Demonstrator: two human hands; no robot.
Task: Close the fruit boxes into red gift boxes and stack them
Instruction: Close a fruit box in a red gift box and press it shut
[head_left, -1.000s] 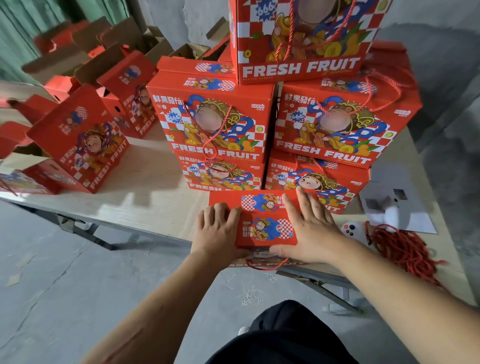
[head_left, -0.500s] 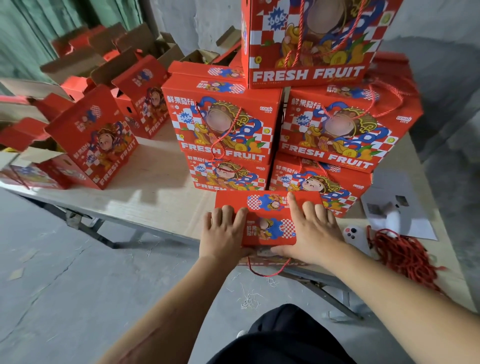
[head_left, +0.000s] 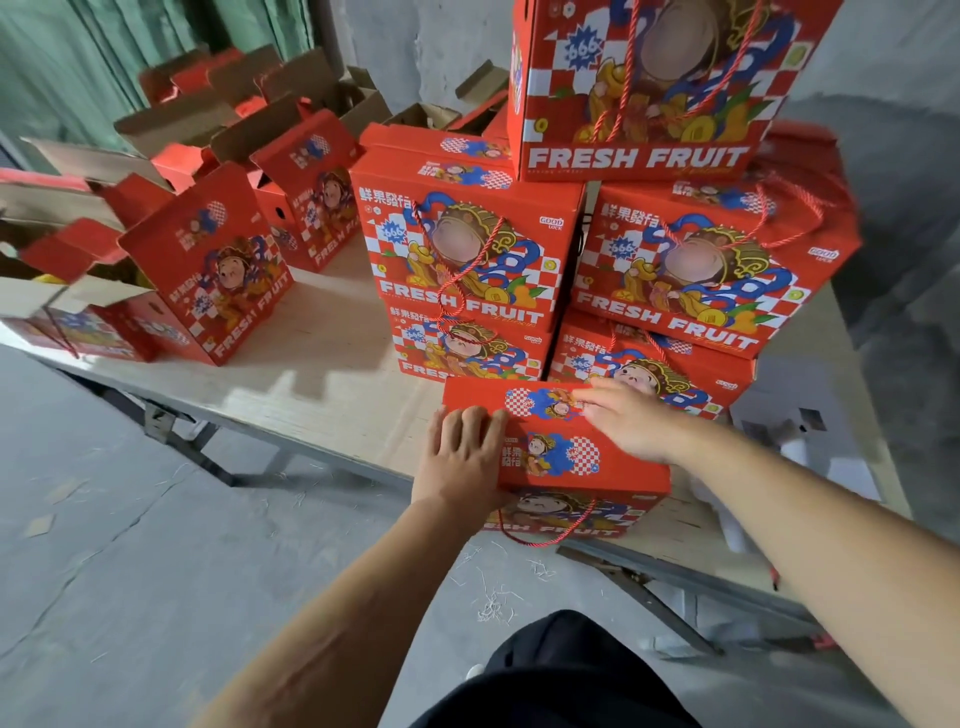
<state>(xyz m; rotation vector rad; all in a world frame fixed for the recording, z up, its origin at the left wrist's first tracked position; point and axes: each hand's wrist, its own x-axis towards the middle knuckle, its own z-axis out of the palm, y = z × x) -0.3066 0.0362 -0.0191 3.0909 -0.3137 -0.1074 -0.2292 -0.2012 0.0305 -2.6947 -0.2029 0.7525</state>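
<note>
The gift box (head_left: 566, 452) is set at the desk (head_left: 322, 384) edge, long axis left to right, directly before the stack (head_left: 571, 270) — the left hand (head_left: 462, 457) is laid open-fingered at its left end, the right hand (head_left: 631, 421) flat on the far lid, neither grip closed

Both my forearms are bare to the edge of view, with no sleeves, watch, bracelet or gloves. My left hand (head_left: 460, 462) and right hand (head_left: 631, 423) carry no rings that show. Below them, a dark, black-looking garment (head_left: 556, 675) covers my lower body, its fabric plain and unmarked.
</note>
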